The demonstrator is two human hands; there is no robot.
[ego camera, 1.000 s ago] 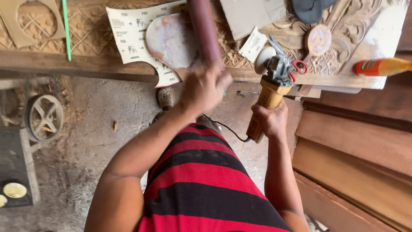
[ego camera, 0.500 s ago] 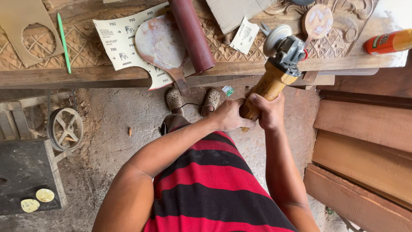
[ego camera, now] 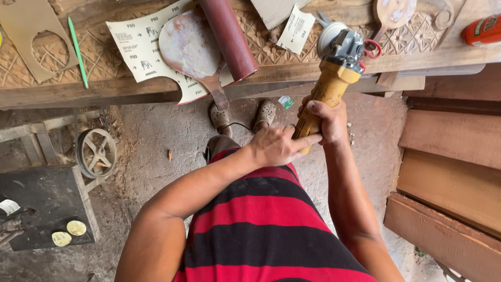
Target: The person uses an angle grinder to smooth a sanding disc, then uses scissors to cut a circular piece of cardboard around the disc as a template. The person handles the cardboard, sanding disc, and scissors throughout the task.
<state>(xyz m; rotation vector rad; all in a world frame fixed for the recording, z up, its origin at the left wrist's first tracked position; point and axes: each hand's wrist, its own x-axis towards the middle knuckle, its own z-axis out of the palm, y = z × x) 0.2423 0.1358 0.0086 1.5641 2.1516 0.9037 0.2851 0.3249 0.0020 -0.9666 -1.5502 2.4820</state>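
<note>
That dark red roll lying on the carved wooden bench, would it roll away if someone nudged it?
Probably yes: the dark red roll is a round cylinder lying on its side, so a sideways push should set it rolling. It looks like rolled sheet material, so likely light and a bit squashy rather than rigid. Its lower end overhangs the bench edge, so a nudge might tip it off.

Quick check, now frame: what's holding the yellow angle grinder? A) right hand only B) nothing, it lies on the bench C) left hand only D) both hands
D: the right hand wraps the angle grinder at its yellow handle, and the left hand has its fingers on the handle's lower end.
</note>
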